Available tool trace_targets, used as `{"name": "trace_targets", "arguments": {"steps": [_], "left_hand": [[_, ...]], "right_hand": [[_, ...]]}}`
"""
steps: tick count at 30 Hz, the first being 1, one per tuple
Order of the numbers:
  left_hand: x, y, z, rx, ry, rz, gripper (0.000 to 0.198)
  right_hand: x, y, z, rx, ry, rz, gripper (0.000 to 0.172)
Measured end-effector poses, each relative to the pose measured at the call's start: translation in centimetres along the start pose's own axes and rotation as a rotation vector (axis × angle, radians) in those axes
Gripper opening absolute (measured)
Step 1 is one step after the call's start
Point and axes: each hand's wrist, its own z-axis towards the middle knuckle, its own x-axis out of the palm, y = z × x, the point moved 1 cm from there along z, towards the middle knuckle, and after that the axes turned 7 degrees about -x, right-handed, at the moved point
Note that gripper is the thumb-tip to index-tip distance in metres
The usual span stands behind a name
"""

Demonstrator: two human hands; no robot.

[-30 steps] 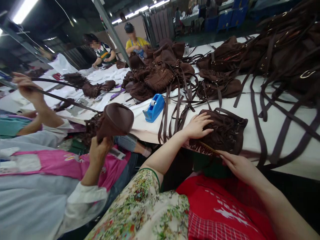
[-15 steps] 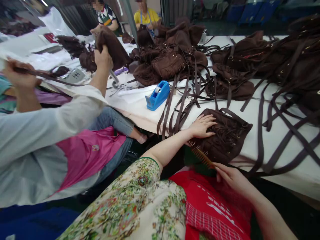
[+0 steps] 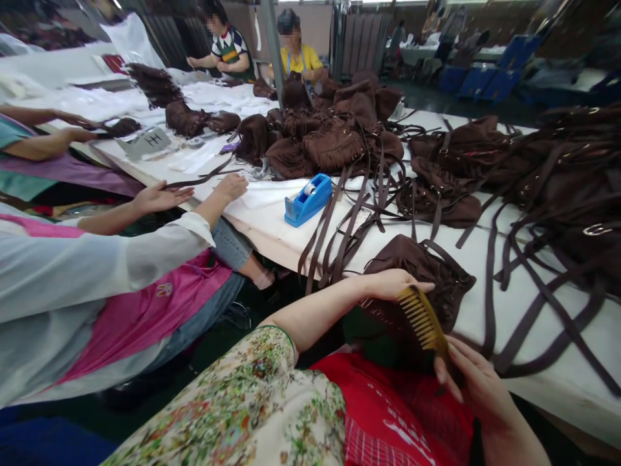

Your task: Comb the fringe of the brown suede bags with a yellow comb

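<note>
A dark brown fringed bag (image 3: 412,259) lies at the table edge in front of me, its lower part hanging toward my lap. My left hand (image 3: 395,285) rests over the bag's near side, beside the comb's upper end; its thumb or a finger points right, and the rest of its fingers are hidden. In my right hand (image 3: 468,372) is a yellow-brown comb (image 3: 424,320), held by its lower end, teeth facing left, over the bag's hanging part.
A blue tape dispenser (image 3: 309,199) sits left of the bag on the white table (image 3: 262,223). Brown bags (image 3: 334,142) and long straps (image 3: 490,278) lie behind and to the right. A co-worker's hands (image 3: 162,197) are at the left; other people sit beyond the table.
The comb has risen, tilted more upright and come close to my left hand, which has shifted down over the bag. The neighbouring co-worker's hands have lowered, and the raised bag is out of them.
</note>
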Motion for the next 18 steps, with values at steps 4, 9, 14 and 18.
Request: {"name": "trace_targets", "arguments": {"steps": [4, 9, 14, 18], "left_hand": [[0.8, 0.8, 1.3, -0.126, -0.224, -0.024, 0.058], [0.8, 0.7, 1.6, -0.102, -0.451, 0.547, 0.018], [2.2, 0.7, -2.2, 0.121, -0.345, 0.710, 0.023], [5.2, 3.1, -6.0, 0.223, -0.104, 0.752, 0.028]], "right_hand": [[-0.2, -0.1, 0.2, 0.001, -0.009, -0.052, 0.041], [0.2, 0.2, -1.2, 0.031, 0.075, -0.075, 0.042], [0.7, 1.8, -1.4, -0.127, -0.028, -0.191, 0.036], [0.3, 2.1, 0.2, -0.247, -0.082, -0.465, 0.041]]}}
